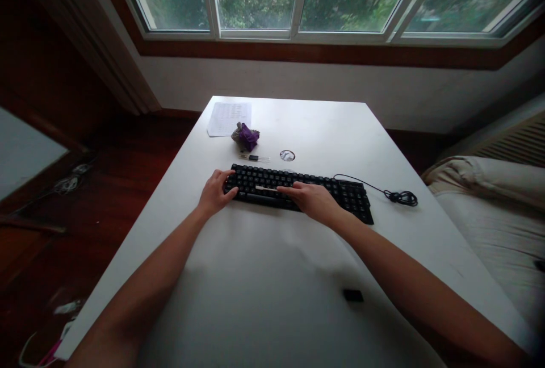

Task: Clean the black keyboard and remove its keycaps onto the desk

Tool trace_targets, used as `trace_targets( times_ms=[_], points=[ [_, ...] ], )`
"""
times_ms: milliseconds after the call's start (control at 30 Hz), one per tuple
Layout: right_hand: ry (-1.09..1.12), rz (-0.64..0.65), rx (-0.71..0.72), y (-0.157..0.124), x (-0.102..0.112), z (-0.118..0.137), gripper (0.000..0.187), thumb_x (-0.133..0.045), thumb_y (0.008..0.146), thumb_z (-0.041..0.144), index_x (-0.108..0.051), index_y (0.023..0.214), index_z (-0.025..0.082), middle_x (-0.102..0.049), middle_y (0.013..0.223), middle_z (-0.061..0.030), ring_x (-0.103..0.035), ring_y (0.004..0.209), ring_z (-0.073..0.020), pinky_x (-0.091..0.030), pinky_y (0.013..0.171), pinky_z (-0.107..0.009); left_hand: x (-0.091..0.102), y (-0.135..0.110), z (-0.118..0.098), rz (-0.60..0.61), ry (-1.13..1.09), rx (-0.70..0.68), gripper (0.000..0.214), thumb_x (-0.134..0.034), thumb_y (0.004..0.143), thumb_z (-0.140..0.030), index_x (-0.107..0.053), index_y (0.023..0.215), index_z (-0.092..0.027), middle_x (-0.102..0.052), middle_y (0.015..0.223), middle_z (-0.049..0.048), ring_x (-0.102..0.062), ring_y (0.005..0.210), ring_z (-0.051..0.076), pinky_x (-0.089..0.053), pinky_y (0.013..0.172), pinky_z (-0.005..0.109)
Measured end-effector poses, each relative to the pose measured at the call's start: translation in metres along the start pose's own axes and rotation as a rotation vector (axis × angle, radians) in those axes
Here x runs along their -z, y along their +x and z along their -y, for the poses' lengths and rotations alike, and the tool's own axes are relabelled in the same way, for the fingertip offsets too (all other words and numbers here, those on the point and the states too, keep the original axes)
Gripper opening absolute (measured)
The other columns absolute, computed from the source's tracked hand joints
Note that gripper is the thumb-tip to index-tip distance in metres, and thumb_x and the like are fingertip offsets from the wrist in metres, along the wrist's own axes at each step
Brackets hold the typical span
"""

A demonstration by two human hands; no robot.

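Observation:
A black keyboard (272, 176) lies across the middle of the white table. My left hand (215, 192) grips its left end, with the thumb at the front corner and the fingers at the back corner. Over the keys, my right hand (314, 200) is closed on a thin pale stick (264, 188). The stick points left along the lower key rows; its tip is too small to tell its kind. The keyboard's coiled black cable (401, 197) rests to the right of the number pad.
Behind the keyboard are a purple and grey crumpled cloth (247, 136), a small dark tool with thin pale ends (254, 158) and a round shiny object (287, 155). A printed sheet (230, 118) lies at the back left. Near my right forearm is a small black rectangle (353, 295).

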State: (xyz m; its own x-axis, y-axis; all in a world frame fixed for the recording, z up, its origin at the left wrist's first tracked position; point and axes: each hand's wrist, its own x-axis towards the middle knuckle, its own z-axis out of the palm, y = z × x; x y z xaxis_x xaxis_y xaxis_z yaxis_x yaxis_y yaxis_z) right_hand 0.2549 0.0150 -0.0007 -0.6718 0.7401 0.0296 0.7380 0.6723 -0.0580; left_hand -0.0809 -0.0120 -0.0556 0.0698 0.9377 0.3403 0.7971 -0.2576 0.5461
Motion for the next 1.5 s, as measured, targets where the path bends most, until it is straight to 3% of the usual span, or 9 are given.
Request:
trace_targets(
  times_ms=[100,200,367,567,867,1133,1400,1500],
  points=[
    [-0.008,-0.056,0.003,-0.029,-0.002,-0.023,0.043,-0.050,0.100,0.023,-0.059,0.140,0.037,-0.066,0.090,-0.0034,-0.055,0.069,-0.0142,-0.027,0.057,-0.027,-0.001,0.000,0.000,-0.007,0.015,0.001,0.049,-0.067,0.085,-0.034,-0.057,0.132,-0.026,-0.053,0.108,0.0053,-0.059,0.095,0.021,-0.053,0.086,0.037],
    [-0.023,-0.155,0.017,-0.054,-0.007,-0.042,0.041,-0.050,0.099,0.019,-0.064,0.136,0.031,-0.064,0.089,-0.0064,-0.054,0.081,-0.0190,-0.035,0.065,-0.028,-0.002,0.000,-0.001,-0.017,0.032,0.007,0.048,-0.066,0.086,-0.035,-0.058,0.132,-0.027,-0.053,0.108,0.0050,-0.059,0.094,0.021,-0.053,0.086,0.037],
    [-0.042,-0.291,-0.045,-0.076,-0.016,-0.050,0.044,-0.050,0.096,0.012,-0.067,0.133,0.027,-0.063,0.096,-0.0096,-0.050,0.088,-0.0225,-0.040,0.077,-0.033,-0.002,0.000,-0.005,-0.020,0.042,0.008,0.047,-0.065,0.086,-0.035,-0.058,0.131,-0.027,-0.053,0.109,0.0048,-0.059,0.094,0.021,-0.054,0.086,0.036],
    [-0.021,-0.243,-0.122,-0.070,-0.012,-0.032,0.043,-0.049,0.096,0.012,-0.069,0.130,0.029,-0.061,0.097,-0.0101,-0.047,0.089,-0.0238,-0.037,0.079,-0.035,-0.002,-0.001,-0.010,-0.007,0.032,0.014,0.045,-0.064,0.087,-0.038,-0.060,0.130,-0.026,-0.054,0.108,0.0048,-0.060,0.089,0.019,-0.054,0.085,0.036],
    [0.031,-0.262,-0.172,-0.102,-0.012,-0.072,0.041,-0.047,0.097,0.015,-0.071,0.128,0.028,-0.061,0.100,-0.0105,-0.047,0.093,-0.0252,-0.037,0.084,-0.038,-0.004,0.000,-0.012,0.006,0.043,0.037,0.045,-0.062,0.088,-0.041,-0.060,0.130,-0.026,-0.054,0.109,0.0050,-0.061,0.089,0.020,-0.054,0.085,0.037],
    [0.060,-0.323,-0.276,-0.106,-0.015,-0.064,0.033,-0.050,0.097,0.022,-0.075,0.119,0.026,-0.063,0.098,-0.0092,-0.049,0.093,-0.0252,-0.036,0.084,-0.038,-0.004,-0.001,-0.016,0.029,0.072,0.021,0.044,-0.060,0.089,-0.043,-0.059,0.130,-0.025,-0.053,0.110,0.0052,-0.060,0.090,0.020,-0.053,0.085,0.036],
    [0.014,-0.325,-0.386,-0.150,-0.008,-0.120,0.026,-0.053,0.094,0.027,-0.079,0.100,0.022,-0.066,0.094,-0.0083,-0.051,0.093,-0.0251,-0.034,0.087,-0.037,-0.004,-0.002,-0.019,0.029,0.089,0.015,0.047,-0.058,0.090,-0.046,-0.059,0.131,-0.024,-0.053,0.109,0.0051,-0.060,0.091,0.020,-0.053,0.087,0.036],
    [-0.026,-0.325,-0.461,-0.158,-0.008,-0.128,0.027,-0.052,0.095,0.029,-0.077,0.092,0.021,-0.066,0.090,-0.0082,-0.051,0.091,-0.0247,-0.032,0.085,-0.037,-0.004,-0.001,-0.020,0.035,0.098,0.020,0.048,-0.058,0.089,-0.048,-0.059,0.132,-0.025,-0.054,0.109,0.0054,-0.060,0.090,0.020,-0.053,0.085,0.036]
  ],
)
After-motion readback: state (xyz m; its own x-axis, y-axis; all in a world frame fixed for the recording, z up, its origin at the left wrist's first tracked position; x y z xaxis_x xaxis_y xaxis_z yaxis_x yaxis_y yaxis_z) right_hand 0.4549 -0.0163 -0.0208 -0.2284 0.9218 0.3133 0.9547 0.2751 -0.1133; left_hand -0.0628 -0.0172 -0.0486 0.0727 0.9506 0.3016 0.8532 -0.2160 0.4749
